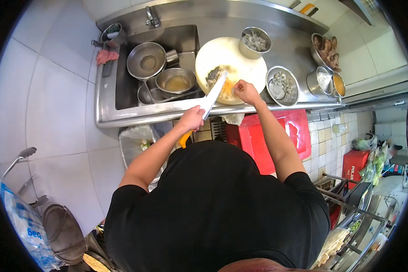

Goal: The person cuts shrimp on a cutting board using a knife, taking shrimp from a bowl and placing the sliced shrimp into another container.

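My left hand [192, 119] is closed around a large knife [216, 92] with a yellow handle. Its broad blade reaches over the front of the round white cutting board [208, 51]. Beside the blade lies a dark, wet pile of scraps [213, 76], with orange bits [228, 87] smeared to its right. My right hand [247, 92] is at the board's front right edge, fingers pinched together; whatever is in them is too small to make out. A metal pot [255, 51] of greyish pieces stands on the board. To the right, a steel bowl [282, 100] contains what look like peeled shrimp [281, 85].
The sink [186, 38] at left holds metal bowls [146, 49] under a faucet [152, 17]. At right stand a bowl of brown meat [326, 52] and small containers [318, 81]. A red bin [276, 129] is below the counter edge, and a lined bin [138, 140] is at left.
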A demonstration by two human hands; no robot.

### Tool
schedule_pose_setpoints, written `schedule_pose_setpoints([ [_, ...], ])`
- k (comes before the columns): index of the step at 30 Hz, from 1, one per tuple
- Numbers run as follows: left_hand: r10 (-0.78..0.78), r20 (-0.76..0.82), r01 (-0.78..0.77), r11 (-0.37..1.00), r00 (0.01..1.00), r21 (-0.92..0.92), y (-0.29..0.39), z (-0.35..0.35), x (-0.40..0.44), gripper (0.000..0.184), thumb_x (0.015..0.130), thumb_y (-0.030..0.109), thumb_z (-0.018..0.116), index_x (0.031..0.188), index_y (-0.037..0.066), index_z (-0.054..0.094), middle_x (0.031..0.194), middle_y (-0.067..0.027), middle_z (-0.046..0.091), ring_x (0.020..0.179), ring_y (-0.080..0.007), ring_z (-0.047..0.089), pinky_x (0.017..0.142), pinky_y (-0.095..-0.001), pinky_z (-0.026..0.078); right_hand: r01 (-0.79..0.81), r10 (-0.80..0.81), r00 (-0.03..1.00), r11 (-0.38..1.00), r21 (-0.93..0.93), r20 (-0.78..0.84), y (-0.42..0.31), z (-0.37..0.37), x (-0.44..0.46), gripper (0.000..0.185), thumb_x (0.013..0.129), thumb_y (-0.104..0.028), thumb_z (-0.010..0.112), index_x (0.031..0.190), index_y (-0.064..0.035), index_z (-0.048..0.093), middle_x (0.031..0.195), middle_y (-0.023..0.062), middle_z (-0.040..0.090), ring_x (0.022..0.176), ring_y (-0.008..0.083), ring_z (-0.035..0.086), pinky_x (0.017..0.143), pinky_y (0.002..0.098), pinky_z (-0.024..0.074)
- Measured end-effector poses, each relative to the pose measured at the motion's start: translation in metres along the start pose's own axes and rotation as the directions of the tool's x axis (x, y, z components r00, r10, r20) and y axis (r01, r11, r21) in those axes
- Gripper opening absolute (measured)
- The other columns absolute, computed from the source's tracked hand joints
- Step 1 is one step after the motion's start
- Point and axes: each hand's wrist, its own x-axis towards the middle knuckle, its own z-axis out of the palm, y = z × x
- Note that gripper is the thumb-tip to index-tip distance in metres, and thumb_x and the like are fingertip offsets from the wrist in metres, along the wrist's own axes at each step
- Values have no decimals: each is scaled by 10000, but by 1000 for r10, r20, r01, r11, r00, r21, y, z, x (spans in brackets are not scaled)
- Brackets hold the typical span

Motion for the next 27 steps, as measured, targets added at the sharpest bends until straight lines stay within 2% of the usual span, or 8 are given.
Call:
schedule_pose_setpoints([
  [6, 18, 61, -46, 865, 998, 500, 23, -10, 7, 314, 1015, 251, 420, 970, -19, 573, 707, -186, 652, 485, -265, 629, 440, -407, 503, -34, 33, 999, 999, -41, -23, 17, -6, -10, 251, 780, -197, 737, 946, -26, 657, 821, 102, 675, 771, 232, 650, 764, 353, 530],
  [8, 77, -127, 12, 810, 989, 586, 44, -23, 5, 338, 998, 259, 425, 973, -29, 599, 868, -278, 680, 747, -405, 694, 688, -492, 553, -132, 132, 991, 991, 6, -35, 26, -11, -17, 254, 771, -194, 734, 944, -21, 663, 830, 102, 679, 781, 223, 652, 770, 342, 532],
  [12, 221, -45, -129, 708, 974, 694, 45, 3, 0, 367, 1010, 290, 431, 1009, -32, 606, 1008, -300, 668, 1011, -477, 619, 894, -555, 479, -111, 113, 991, 993, 32, -69, 31, -13, -18, 243, 770, -186, 730, 934, -18, 668, 840, 95, 687, 781, 208, 651, 770, 331, 533],
  [14, 218, 50, -184, 658, 975, 730, 33, 12, 5, 356, 1019, 283, 416, 1030, -19, 606, 934, -292, 680, 862, -443, 675, 794, -529, 526, -83, 93, 994, 987, 135, -64, 27, -19, -15, 275, 758, -236, 748, 930, -31, 686, 852, 105, 705, 790, 228, 676, 774, 337, 540],
  [16, 27, 56, -57, 740, 998, 670, 29, 13, 11, 343, 1027, 272, 410, 1018, -19, 592, 782, -238, 675, 631, -361, 681, 619, -479, 549, -71, 88, 991, 984, 165, -100, 18, -39, -5, 279, 770, -250, 758, 924, -27, 688, 845, 92, 702, 790, 219, 671, 770, 329, 538],
  [21, -2, 48, -27, 813, 999, 582, 30, 14, 10, 333, 1031, 265, 424, 978, -29, 571, 650, -153, 617, 477, -268, 614, 479, -415, 511, 30, 79, 959, 927, 374, -274, -25, -131, 37, 347, 835, -317, 756, 1016, -27, 705, 957, 131, 731, 891, 239, 696, 815, 349, 540],
  [23, 18, 34, -34, 818, 999, 575, 28, 15, 10, 328, 1030, 266, 436, 959, -27, 567, 646, -142, 614, 484, -266, 613, 479, -413, 508, 112, -14, 793, 986, 124, -609, -14, -158, 54, 388, 849, -336, 730, 1084, -28, 705, 1036, 176, 730, 995, 304, 697, 879, 388, 535],
  [27, 37, 20, -42, 838, 999, 544, 18, 19, 5, 333, 1034, 281, 433, 949, -10, 571, 650, -136, 622, 498, -256, 631, 485, -408, 514, -284, 212, 837, 956, -69, -505, 121, -161, 82, 528, 820, -385, 728, 1240, -73, 648, 1179, 179, 694, 1146, 355, 635, 980, 418, 498],
])
